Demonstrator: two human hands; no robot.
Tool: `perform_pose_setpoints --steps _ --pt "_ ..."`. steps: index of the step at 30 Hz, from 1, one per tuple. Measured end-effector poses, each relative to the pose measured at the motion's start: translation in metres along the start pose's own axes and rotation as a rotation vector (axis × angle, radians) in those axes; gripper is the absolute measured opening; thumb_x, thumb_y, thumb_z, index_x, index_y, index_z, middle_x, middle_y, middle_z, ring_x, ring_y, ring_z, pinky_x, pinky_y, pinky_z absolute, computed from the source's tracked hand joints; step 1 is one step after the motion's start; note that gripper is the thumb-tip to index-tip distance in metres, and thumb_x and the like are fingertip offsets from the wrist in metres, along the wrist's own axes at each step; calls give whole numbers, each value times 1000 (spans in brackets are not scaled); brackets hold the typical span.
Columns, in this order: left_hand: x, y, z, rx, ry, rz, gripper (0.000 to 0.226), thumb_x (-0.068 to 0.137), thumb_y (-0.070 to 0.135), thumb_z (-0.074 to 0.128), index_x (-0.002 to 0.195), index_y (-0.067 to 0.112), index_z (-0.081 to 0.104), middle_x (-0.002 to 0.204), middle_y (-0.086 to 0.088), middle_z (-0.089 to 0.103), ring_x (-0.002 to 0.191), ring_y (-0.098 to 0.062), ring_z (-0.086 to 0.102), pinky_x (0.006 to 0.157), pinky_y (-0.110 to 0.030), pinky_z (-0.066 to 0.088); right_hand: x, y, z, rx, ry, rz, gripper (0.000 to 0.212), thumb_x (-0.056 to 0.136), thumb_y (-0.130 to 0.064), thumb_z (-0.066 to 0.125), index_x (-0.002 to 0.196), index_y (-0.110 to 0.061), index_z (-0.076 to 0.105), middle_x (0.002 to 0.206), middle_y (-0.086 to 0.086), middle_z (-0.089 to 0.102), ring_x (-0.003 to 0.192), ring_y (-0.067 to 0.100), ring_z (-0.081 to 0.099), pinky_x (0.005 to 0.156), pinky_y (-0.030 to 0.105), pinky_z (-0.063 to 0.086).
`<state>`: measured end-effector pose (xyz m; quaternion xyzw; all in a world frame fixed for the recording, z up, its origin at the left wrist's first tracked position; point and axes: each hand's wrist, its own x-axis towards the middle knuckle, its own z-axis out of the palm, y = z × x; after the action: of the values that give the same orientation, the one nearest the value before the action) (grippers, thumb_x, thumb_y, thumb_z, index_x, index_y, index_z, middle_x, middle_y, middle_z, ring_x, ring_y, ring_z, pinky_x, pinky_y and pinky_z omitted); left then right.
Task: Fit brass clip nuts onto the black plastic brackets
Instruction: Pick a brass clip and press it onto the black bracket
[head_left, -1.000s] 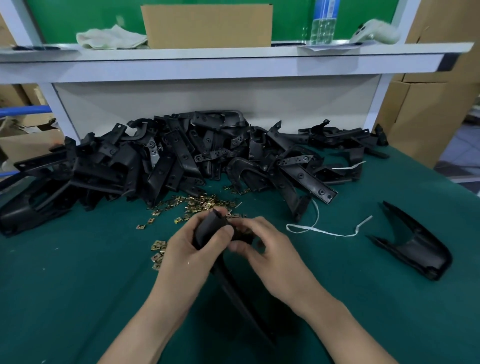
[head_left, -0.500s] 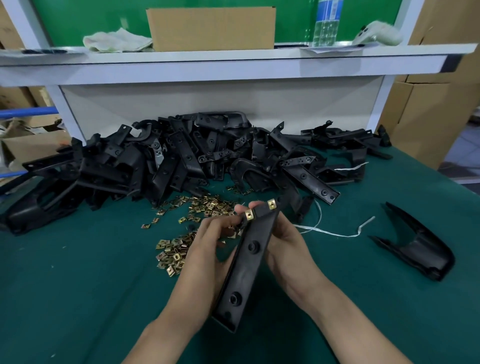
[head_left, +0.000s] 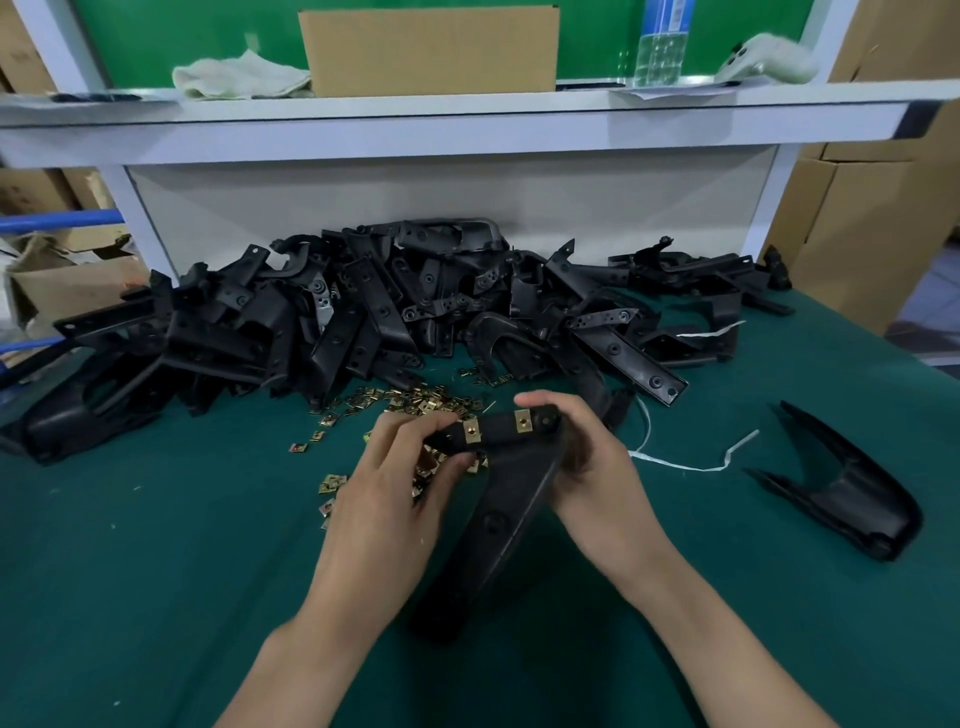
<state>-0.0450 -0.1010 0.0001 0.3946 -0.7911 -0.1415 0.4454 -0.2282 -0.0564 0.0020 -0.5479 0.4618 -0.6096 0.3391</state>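
I hold a long black plastic bracket (head_left: 506, 509) above the green table, its top end turned flat toward me. Two brass clip nuts (head_left: 471, 431) sit on that top end, side by side. My left hand (head_left: 387, 499) pinches the bracket's left end next to the left nut. My right hand (head_left: 587, 457) grips the right end from behind, fingers curled over the top. Loose brass clip nuts (head_left: 410, 402) lie scattered on the table just beyond and under my hands.
A big heap of black brackets (head_left: 363, 317) fills the back of the green table (head_left: 156, 571). One single bracket (head_left: 841, 483) lies at the right, beside a white strip (head_left: 685, 465). A white shelf (head_left: 467, 119) overhangs the back; cardboard boxes stand at the right.
The bracket has been turned so its top end with the two nuts faces up. My hands have moved slightly apart along that end.
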Motion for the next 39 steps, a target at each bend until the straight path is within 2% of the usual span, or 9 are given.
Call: perform_pose_setpoints --steps 4,8,11,22,28,30,32,34,39 --pt "-1 0 1 63 -12 50 32 95 46 52 124 33 53 110 26 46 75 -6 60 62 -33 55 -3 3 -4 -145 42 -24 60 92 -2 71 125 -50 58 95 -10 70 83 29 62 74 43 56" --pt "-2 -1 1 94 -21 57 33 95 44 53 125 32 54 108 25 45 71 -6 58 58 -29 52 -5 3 -6 -228 23 -105 57 89 7 69 116 -43 63 109 -17 70 92 8 68 72 14 51" --pt "-2 -2 1 86 -37 50 37 94 47 53 128 34 51 109 25 44 76 -4 59 62 -15 44 -5 3 -5 -213 21 -89 54 90 5 70 115 -43 64 110 -18 71 96 6 69 76 12 51" --pt "-2 -5 2 30 -34 57 31 90 50 56 121 46 52 106 20 44 71 -8 61 60 -38 56 -5 8 -5 -215 -21 -91 53 88 -7 69 124 -45 57 111 -22 69 97 2 68 79 7 48" --pt "-2 -3 2 78 -50 72 28 93 47 55 121 46 49 111 28 46 82 4 60 64 -12 46 0 16 -5 -109 -44 -27 36 87 -18 65 119 -35 64 107 -10 70 93 15 67 82 36 52" --pt "-4 -3 2 41 -103 76 23 100 50 47 122 46 44 113 29 50 92 5 58 68 -15 48 0 16 -4 -118 -30 -13 30 87 -24 61 112 -41 66 102 -9 70 91 24 65 82 44 52" --pt "-4 -5 2 -4 -152 79 25 100 55 43 123 45 43 112 27 53 94 1 59 72 -29 54 1 15 -3 -197 -16 13 28 83 -38 52 101 -57 63 96 -20 69 90 11 66 84 32 54" --pt "-4 -9 3 4 -177 63 27 97 48 56 121 47 43 112 28 54 93 1 60 75 -30 55 1 13 -1 -267 -11 55 23 79 -45 52 94 -58 62 90 -25 69 81 -2 63 75 18 51" --pt "-7 -14 7 62 -124 48 37 90 15 70 118 34 55 92 25 54 76 7 53 64 -12 40 1 7 -1 -113 -51 217 12 88 -42 74 96 -33 70 82 -12 71 67 10 66 56 26 53"
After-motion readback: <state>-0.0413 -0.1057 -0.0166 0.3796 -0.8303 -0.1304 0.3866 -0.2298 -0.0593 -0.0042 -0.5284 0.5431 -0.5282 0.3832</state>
